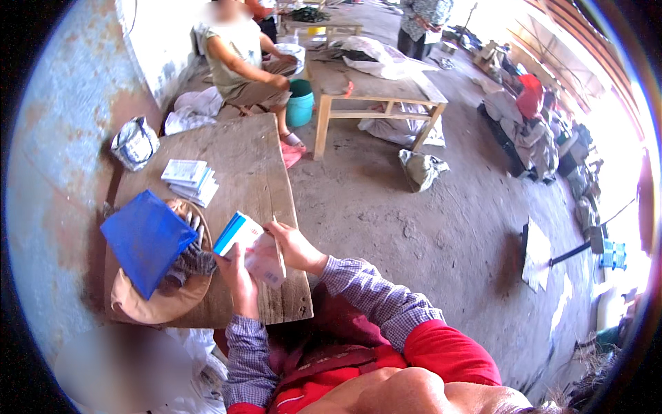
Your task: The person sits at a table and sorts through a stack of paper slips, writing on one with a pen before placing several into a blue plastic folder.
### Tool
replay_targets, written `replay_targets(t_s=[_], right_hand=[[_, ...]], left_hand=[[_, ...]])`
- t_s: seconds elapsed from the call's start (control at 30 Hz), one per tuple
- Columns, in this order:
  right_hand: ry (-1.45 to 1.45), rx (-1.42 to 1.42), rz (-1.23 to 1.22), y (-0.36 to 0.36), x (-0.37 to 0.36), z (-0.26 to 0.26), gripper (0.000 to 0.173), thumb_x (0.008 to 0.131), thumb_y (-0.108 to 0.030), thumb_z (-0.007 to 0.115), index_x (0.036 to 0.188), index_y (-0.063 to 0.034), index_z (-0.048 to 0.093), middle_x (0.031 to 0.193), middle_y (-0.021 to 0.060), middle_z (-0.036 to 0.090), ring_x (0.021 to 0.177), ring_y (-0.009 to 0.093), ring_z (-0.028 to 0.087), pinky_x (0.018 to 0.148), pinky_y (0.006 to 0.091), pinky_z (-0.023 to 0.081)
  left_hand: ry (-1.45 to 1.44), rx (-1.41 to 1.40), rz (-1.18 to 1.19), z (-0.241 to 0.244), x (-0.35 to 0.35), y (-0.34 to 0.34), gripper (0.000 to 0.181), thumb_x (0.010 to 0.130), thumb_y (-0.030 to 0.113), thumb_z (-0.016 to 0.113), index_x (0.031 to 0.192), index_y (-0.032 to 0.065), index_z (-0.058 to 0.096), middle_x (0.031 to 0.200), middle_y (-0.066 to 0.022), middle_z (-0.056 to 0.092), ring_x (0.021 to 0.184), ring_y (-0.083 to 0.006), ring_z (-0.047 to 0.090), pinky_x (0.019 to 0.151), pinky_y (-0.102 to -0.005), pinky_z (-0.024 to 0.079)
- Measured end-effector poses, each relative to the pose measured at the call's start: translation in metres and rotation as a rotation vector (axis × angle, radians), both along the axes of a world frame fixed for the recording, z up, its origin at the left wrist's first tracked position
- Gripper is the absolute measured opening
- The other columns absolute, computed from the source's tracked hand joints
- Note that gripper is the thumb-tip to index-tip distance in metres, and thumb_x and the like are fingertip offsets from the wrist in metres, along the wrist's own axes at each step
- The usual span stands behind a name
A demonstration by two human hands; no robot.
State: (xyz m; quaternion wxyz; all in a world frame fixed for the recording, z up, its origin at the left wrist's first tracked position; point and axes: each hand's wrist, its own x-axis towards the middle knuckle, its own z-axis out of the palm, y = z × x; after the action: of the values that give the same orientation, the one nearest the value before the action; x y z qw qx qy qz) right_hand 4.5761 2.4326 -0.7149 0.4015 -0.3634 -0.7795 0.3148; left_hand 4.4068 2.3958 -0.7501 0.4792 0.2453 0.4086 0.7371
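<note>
Over the near part of a wooden table [248, 155], my left hand [240, 277] grips the near left side of a small bundle of white printed packets [261, 248] with blue edges. My right hand [297, 249] pinches the bundle's right side, where a pale edge stands up between thumb and fingers. Whether these are flat boxes or folded sheets cannot be told. A loose stack of similar white packets [191, 180] lies farther back on the table. Left of my left hand, a blue flat sheet or folder [150, 240] rests on grey knit gloves [194, 261] and a round tan hat-like thing [160, 305].
A bag [135, 144] stands at the table's far left corner, beside a rusty wall [77, 129]. Beyond sits a person [238, 57] near a teal bucket [300, 103] and a second table [372, 88]. A sack [421, 168] and a platform scale [535, 256] stand on the floor.
</note>
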Motion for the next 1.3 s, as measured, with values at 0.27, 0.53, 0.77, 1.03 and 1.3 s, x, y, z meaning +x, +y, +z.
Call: replay_targets(t_s=[0.27,0.53,0.77,1.03,1.3], right_hand=[[0.039,-0.034,0.027,-0.011,0.019,0.017,0.057,0.081,-0.031,0.079,0.121,0.0017,0.055,0.099,0.0238,0.067,0.092,0.041,0.067,0.079,0.0458,0.053],[0.038,-0.033,0.183,-0.022,-0.005,0.014,0.043,0.087,-0.027,0.072,0.113,0.0018,0.054,0.087,0.0277,0.065,0.084,0.045,0.067,0.068,0.0477,0.052],[-0.536,0.187,-0.052,-0.023,0.002,0.004,0.033,0.085,-0.020,0.069,0.116,-0.0106,0.061,0.095,0.0120,0.069,0.086,0.034,0.069,0.069,0.0432,0.056],[-0.602,0.191,0.031,-0.025,-0.032,-0.003,0.020,0.089,-0.017,0.062,0.102,-0.0102,0.048,0.082,0.0157,0.065,0.076,0.038,0.068,0.061,0.0499,0.052],[-0.637,0.172,0.006,-0.014,-0.020,-0.014,0.026,0.087,-0.020,0.068,0.102,-0.0108,0.048,0.080,0.0170,0.064,0.074,0.042,0.066,0.059,0.0511,0.050]], left_hand=[[-0.004,0.029,-0.038,0.024,0.006,-0.018,0.049,0.094,0.009,0.067,0.135,0.0076,0.041,0.124,-0.0099,0.056,0.110,-0.0226,0.058,0.094,-0.0402,0.050],[0.080,0.083,0.007,0.037,-0.010,-0.028,0.058,0.091,0.011,0.068,0.142,0.0088,0.040,0.134,-0.0097,0.050,0.120,-0.0243,0.052,0.103,-0.0401,0.043],[0.777,0.028,-0.133,-0.014,-0.045,-0.020,0.069,0.081,0.003,0.071,0.143,0.0099,0.042,0.139,-0.0157,0.053,0.128,-0.0251,0.052,0.107,-0.0386,0.041],[0.663,0.069,-0.340,-0.033,-0.064,-0.014,0.056,0.089,0.010,0.069,0.139,0.0098,0.044,0.130,-0.0102,0.059,0.119,-0.0205,0.055,0.103,-0.0355,0.043],[1.205,0.207,-0.142,0.000,-0.083,0.016,0.062,0.073,-0.018,0.048,0.129,0.0055,0.056,0.118,-0.0149,0.068,0.115,-0.0289,0.064,0.099,-0.0382,0.049]])
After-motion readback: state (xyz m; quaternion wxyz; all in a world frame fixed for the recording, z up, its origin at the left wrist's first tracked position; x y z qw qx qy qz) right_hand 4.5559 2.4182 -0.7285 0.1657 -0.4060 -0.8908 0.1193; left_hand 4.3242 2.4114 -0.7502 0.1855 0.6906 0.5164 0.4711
